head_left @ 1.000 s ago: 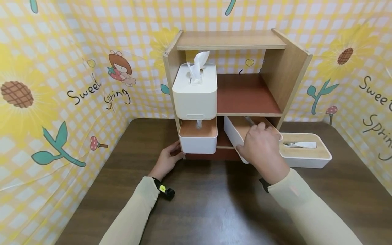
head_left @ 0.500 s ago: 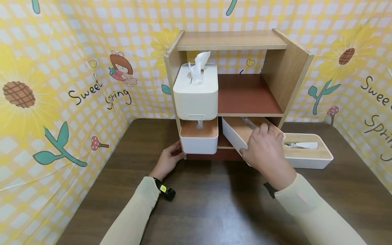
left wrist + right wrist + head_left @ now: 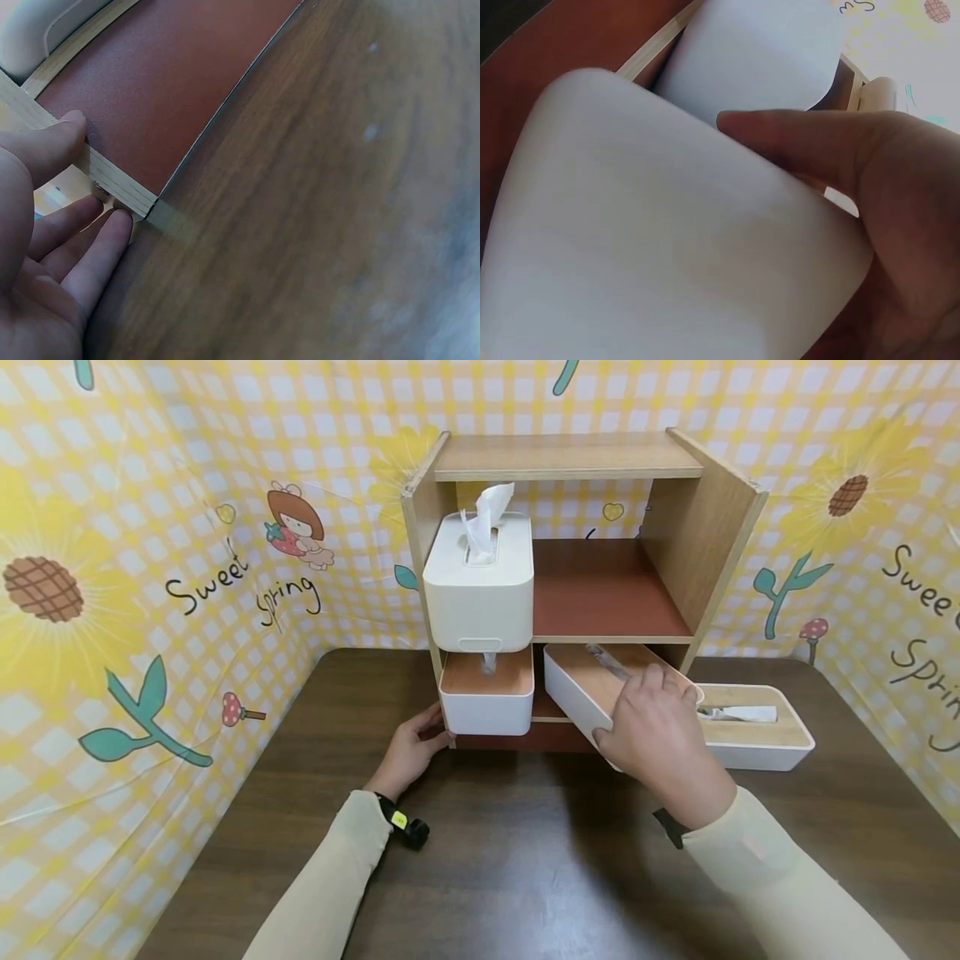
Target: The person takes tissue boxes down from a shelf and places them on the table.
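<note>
My right hand (image 3: 662, 739) grips the near end of a long white tissue box (image 3: 576, 693) with a wooden lid. The box lies askew, its back end in the shelf's lower compartment and its front end jutting out to the right. Its white end wall (image 3: 667, 225) fills much of the right wrist view, thumb along one side. At the shelf's lower left corner, my left hand (image 3: 411, 752) pinches the side panel (image 3: 112, 180), thumb on one face and fingers on the other. The wooden shelf (image 3: 570, 472) stands upright on the table.
A square white tissue box (image 3: 480, 614) sits on the upper level at left. Below it, another wood-lidded tissue box (image 3: 486, 717) sticks out slightly. To the right of the shelf, a third wood-lidded box (image 3: 757, 758) lies on the table (image 3: 495, 860).
My right hand has shifted a little right and toward me, swinging the front end of the held tissue box rightward. The left hand has stayed on the side panel.
</note>
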The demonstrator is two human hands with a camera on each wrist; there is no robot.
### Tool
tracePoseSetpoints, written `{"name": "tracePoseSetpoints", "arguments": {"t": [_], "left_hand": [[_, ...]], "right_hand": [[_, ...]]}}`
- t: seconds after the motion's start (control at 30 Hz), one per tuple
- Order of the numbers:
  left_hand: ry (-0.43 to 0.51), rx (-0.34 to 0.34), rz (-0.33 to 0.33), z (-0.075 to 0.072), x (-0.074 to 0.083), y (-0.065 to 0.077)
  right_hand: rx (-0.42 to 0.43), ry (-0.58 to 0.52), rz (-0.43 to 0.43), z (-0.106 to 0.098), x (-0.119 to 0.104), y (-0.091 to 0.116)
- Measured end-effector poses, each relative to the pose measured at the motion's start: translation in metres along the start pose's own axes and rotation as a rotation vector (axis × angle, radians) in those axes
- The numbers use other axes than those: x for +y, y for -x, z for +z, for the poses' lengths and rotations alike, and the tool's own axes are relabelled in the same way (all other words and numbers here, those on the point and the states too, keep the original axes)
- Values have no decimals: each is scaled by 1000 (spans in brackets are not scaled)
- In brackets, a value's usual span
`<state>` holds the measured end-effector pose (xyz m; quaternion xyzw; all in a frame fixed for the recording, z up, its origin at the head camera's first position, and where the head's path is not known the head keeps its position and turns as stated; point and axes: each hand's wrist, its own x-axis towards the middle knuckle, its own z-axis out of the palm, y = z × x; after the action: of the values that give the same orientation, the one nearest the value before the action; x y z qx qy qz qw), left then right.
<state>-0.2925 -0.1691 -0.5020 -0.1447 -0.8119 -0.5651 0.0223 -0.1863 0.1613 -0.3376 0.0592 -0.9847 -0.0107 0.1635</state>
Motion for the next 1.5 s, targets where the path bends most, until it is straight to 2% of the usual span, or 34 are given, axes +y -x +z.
{"name": "tracePoseSetpoints", "arguments": {"t": [0.13, 0.37, 0.73, 0.87, 1.1, 1.5], "left_hand": [[-1, 3, 5, 0, 0, 0], [-13, -42, -19, -4, 36, 10], [-9, -39, -9, -4, 37, 11], [-20, -41, -11, -4, 35, 11], [-5, -29, -19, -1, 2, -1], [-7, -6, -5, 0, 0, -1]], "right_hand": [[-10, -4, -2, -1, 3, 0], [-2, 6, -4, 0, 8, 2], [36, 31, -48, -2, 10, 6], [36, 59, -31, -3, 10, 9], [52, 70, -77, -5, 12, 14], [141, 60, -148, -4, 18, 19]]}}
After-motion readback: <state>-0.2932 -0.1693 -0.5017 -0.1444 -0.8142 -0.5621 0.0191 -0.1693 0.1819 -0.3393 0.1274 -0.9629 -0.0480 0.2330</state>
